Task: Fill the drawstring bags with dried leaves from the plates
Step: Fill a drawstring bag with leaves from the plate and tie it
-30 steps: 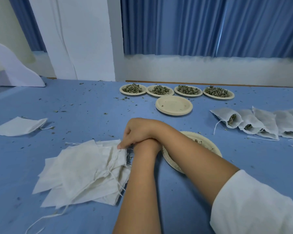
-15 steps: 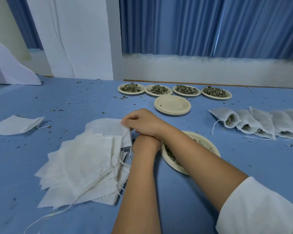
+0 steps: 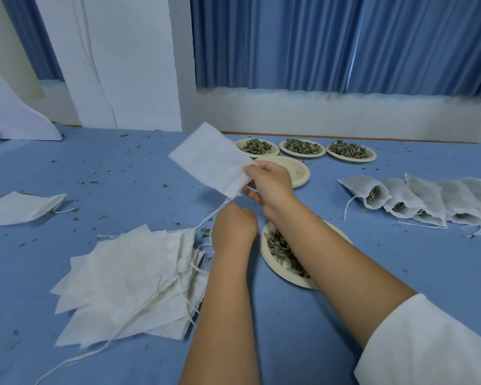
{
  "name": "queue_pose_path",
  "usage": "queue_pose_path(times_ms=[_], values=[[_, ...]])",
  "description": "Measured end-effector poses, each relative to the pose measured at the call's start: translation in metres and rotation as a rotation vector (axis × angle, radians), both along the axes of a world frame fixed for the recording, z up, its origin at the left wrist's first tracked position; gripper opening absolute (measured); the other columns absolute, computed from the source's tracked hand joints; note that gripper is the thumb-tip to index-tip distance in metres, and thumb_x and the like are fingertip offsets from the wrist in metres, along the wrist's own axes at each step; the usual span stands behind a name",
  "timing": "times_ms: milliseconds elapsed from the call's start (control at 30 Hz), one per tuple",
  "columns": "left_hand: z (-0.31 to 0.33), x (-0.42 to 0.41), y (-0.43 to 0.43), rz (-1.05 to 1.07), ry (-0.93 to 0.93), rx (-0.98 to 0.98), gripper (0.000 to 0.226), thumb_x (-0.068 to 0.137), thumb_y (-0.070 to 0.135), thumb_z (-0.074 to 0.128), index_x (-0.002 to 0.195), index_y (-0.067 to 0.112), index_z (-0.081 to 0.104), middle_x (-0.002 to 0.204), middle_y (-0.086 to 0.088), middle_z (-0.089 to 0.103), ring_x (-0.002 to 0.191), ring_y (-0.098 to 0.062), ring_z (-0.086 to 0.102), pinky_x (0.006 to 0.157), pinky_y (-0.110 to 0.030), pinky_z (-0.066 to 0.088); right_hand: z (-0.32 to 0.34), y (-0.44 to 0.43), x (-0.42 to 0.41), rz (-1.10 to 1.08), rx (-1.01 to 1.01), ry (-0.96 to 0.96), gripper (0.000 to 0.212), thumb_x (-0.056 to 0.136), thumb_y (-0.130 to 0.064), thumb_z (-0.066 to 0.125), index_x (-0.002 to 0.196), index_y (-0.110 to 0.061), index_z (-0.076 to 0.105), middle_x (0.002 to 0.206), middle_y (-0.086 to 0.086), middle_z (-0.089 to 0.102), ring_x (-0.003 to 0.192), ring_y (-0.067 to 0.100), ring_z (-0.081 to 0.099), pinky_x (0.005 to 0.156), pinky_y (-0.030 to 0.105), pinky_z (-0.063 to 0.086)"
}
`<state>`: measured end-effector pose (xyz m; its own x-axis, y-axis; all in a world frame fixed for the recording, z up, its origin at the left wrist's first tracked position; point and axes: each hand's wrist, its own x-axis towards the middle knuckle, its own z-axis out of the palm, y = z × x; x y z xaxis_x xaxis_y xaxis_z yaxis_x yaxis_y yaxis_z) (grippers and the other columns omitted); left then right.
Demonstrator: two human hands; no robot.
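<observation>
Above the middle of the tabletop (image 3: 117, 168), the empty bag (image 3: 211, 159) hangs from my right hand (image 3: 271, 184). Its trailing drawstring (image 3: 214, 213) could snag the pile of bags (image 3: 128, 282) and drag it. The right fingers (image 3: 252, 170) pinch the bag's mouth edge. My left hand (image 3: 233, 225) is curled, perhaps on the string; I cannot tell.

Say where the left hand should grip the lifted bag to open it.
Likely the mouth hem of the lifted bag, beside the right hand pinching it, approached from below: that drawstring end hangs lowest, nearest the left hand; the closed end tilts up.
</observation>
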<state>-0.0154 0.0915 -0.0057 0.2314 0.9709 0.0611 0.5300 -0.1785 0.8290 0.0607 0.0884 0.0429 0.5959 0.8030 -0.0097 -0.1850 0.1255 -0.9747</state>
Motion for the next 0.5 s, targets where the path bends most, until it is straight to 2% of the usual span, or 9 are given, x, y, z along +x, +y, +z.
queue_pose_path(times_ms=[33,100,167,233,333,400,433,500], values=[[0.001,-0.002,0.000,0.016,-0.029,0.032,0.026,0.091,0.009,0.042,0.067,0.007,0.051,0.067,-0.015,0.050,0.066,-0.032,0.049,0.056,-0.036,0.035,0.000,-0.003,0.007,-0.039,0.002,0.021,0.016,0.091,-0.002,0.057,0.078,-0.010,0.062,0.085,0.009,0.066,0.072,0.016,0.061,0.057,0.022,0.057],[0.004,-0.004,-0.002,0.017,-0.063,0.094,0.036,0.088,0.012,0.047,0.057,0.016,0.030,0.054,-0.003,0.032,0.052,-0.019,0.029,0.049,-0.031,0.021,0.000,-0.008,0.021,-0.123,-0.011,0.030,0.019,0.090,-0.001,0.055,0.072,-0.009,0.060,0.079,0.009,0.063,0.068,0.017,0.059,0.055,0.022,0.056],[0.008,-0.003,-0.002,0.023,-0.111,0.156,0.045,0.089,0.019,0.054,0.053,0.018,0.027,0.047,0.003,0.026,0.046,-0.016,0.022,0.048,-0.028,0.021,-0.001,-0.014,0.036,-0.193,-0.034,0.033,0.023,0.090,-0.001,0.055,0.068,-0.008,0.057,0.077,0.011,0.062,0.068,0.020,0.059,0.054,0.023,0.057],[0.012,0.000,-0.002,0.046,-0.218,0.174,0.046,0.089,0.027,0.059,0.052,0.018,0.033,0.046,0.005,0.032,0.044,-0.013,0.029,0.047,-0.027,0.026,-0.002,-0.019,0.047,-0.212,-0.057,0.034,0.023,0.090,-0.001,0.056,0.067,-0.008,0.056,0.078,0.013,0.063,0.068,0.021,0.061,0.051,0.023,0.056],[0.016,0.005,-0.003,0.075,-0.338,0.223,0.029,0.088,0.033,0.064,0.064,0.022,0.052,0.056,0.008,0.050,0.052,-0.006,0.046,0.050,-0.022,0.034,-0.007,-0.024,0.055,-0.190,-0.088,0.030,0.021,0.089,-0.002,0.060,0.069,-0.007,0.059,0.070,0.009,0.065,0.062,0.015,0.062,0.049,0.019,0.052],[0.017,0.007,-0.005,0.030,-0.342,0.260,0.014,0.087,0.035,0.067,0.078,0.028,0.059,0.065,0.009,0.055,0.061,-0.007,0.052,0.055,-0.023,0.037,-0.011,-0.024,0.058,-0.166,-0.108,0.007,0.020,0.089,-0.003,0.064,0.069,-0.007,0.060,0.061,0.004,0.064,0.056,0.011,0.062,0.051,0.018,0.053],[0.017,0.008,-0.005,-0.010,-0.315,0.274,0.007,0.087,0.035,0.068,0.087,0.031,0.062,0.073,0.010,0.057,0.067,-0.009,0.053,0.059,-0.023,0.038,-0.014,-0.024,0.058,-0.136,-0.117,-0.001,0.017,0.088,-0.004,0.065,0.072,-0.006,0.061,0.063,0.004,0.063,0.055,0.010,0.062,0.052,0.019,0.053],[0.013,0.008,-0.004,-0.079,-0.238,0.292,0.019,0.088,0.037,0.068,0.106,0.033,0.066,0.090,0.011,0.059,0.080,-0.010,0.054,0.069,-0.024,0.039,-0.019,-0.023,0.057,-0.055,-0.124,-0.008,0.013,0.088,-0.006,0.067,0.077,-0.003,0.061,0.070,0.009,0.061,0.057,0.011,0.065,0.057,0.020,0.056]])
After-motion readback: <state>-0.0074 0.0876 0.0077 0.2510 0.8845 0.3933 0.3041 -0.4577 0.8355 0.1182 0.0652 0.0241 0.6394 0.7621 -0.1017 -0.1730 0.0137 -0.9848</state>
